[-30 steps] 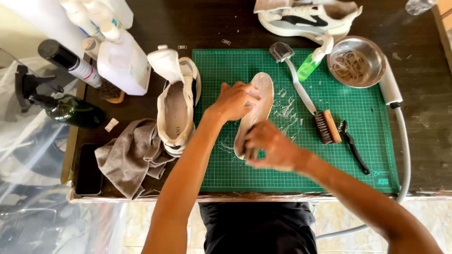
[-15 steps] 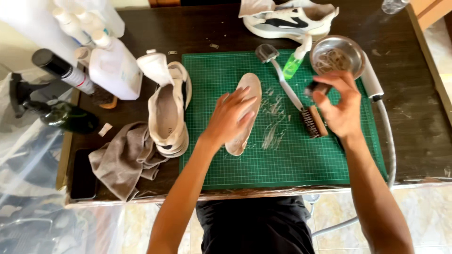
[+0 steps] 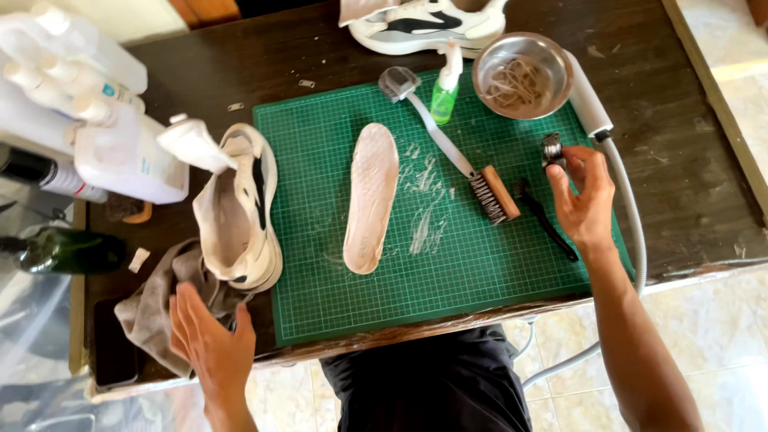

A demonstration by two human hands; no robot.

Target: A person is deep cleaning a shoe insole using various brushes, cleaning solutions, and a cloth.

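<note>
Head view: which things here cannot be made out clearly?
- Object in right hand: small, dark, partly covered by the fingers; its kind is unclear.
- Top sneaker: cut off by the upper edge.
- White bottles: overexposed, cut off by the left edge.
- Cloth: partly hidden by the left hand and the shoe.
- Bowl: contents too small to tell.

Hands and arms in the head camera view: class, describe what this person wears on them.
Both are bare. The left hand and right hand carry no gloves, and no rings, watch or bracelets show. No sleeves reach either forearm. Dark clothing shows only at the body.
</note>
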